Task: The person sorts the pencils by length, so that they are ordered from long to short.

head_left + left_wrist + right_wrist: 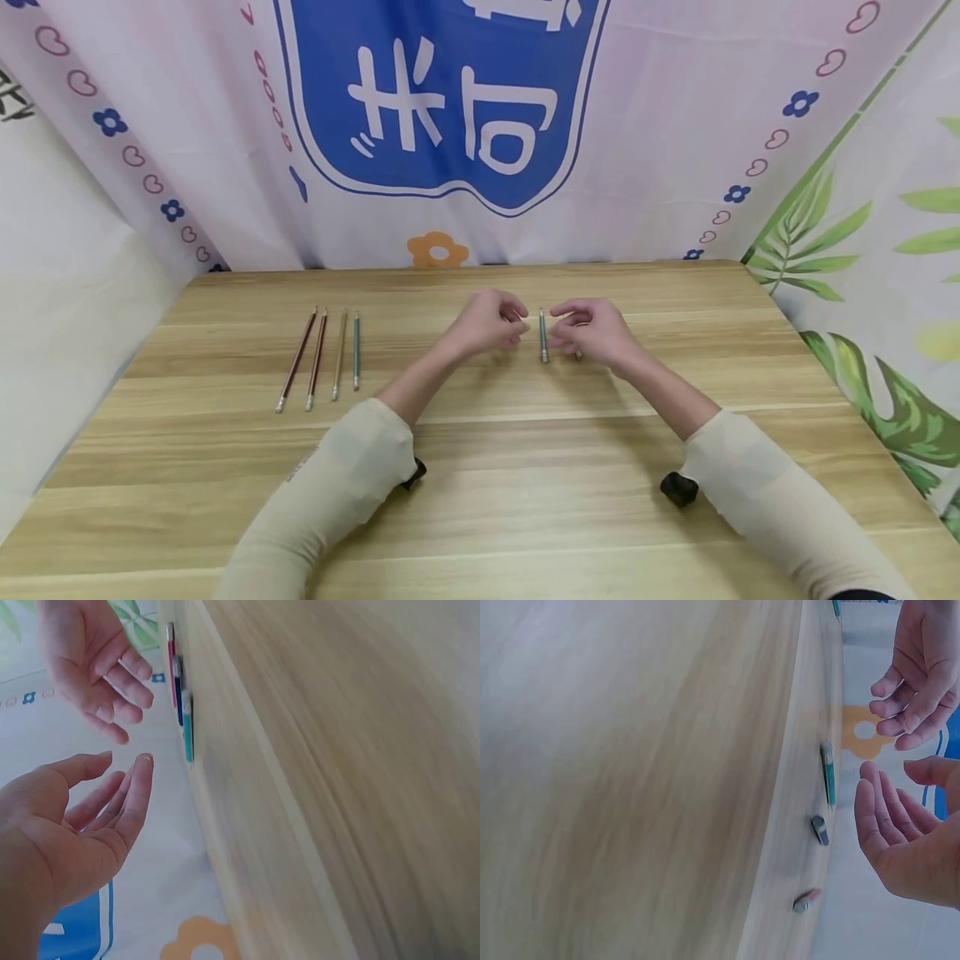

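A short teal pencil (543,336) with a pale eraser end lies on the table between the two hands. To its left is the left hand (491,323), its fingers loosely bent and nothing held. The right hand (592,331) hovers on the other side, also relaxed, with nothing in it. In the left wrist view a dark pencil (178,690) and a red pencil (171,664) lie beyond the teal one. In the head view the right hand mostly hides these two. The right wrist view shows the teal pencil (828,776) below the hands' fingertips.
On the table's left part, two dark red pencils (297,358), a tan pencil (340,354) and another teal pencil (357,350) lie side by side. The wood-grain table (480,517) ends at a printed curtain (645,167) behind. Beige sleeves cover both forearms.
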### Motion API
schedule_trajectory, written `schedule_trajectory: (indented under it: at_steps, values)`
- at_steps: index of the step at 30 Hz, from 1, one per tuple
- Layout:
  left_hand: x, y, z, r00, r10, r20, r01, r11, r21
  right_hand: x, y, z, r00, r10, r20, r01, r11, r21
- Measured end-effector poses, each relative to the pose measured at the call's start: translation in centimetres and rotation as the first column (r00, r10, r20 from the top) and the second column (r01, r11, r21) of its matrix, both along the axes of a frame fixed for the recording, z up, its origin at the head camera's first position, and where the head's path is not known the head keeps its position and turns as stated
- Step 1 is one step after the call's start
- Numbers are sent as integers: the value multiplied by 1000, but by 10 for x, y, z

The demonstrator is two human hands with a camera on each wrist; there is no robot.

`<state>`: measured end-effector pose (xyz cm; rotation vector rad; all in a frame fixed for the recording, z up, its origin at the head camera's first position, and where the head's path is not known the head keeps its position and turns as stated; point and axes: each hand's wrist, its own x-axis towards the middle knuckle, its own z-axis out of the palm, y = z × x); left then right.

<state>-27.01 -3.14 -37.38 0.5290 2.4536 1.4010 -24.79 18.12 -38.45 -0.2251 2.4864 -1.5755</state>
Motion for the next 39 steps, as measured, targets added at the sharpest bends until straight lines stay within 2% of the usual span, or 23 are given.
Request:
schedule_trajectory:
  at_steps: [8,16,23,30,39]
  values:
    - [-3,27,-4,1000,-17,-6,17,1000,12,2,18,2,998,-57,12,58,997,-56]
    - [-9,52,-7,1000,2,-11,-2,1000,8,-1,36,0,993,-121,-1,121,992,-34]
    - [-12,76,-6,996,7,-85,-15,995,-98,-3,50,-2,985,-174,-15,173,984,-50]
    - [-14,99,-6,992,19,-122,-38,987,-153,-5,61,-2,978,-208,-16,208,978,-33]
    - [-20,122,-13,987,56,-150,-94,960,-264,-9,72,-6,971,-241,5,241,970,-12]
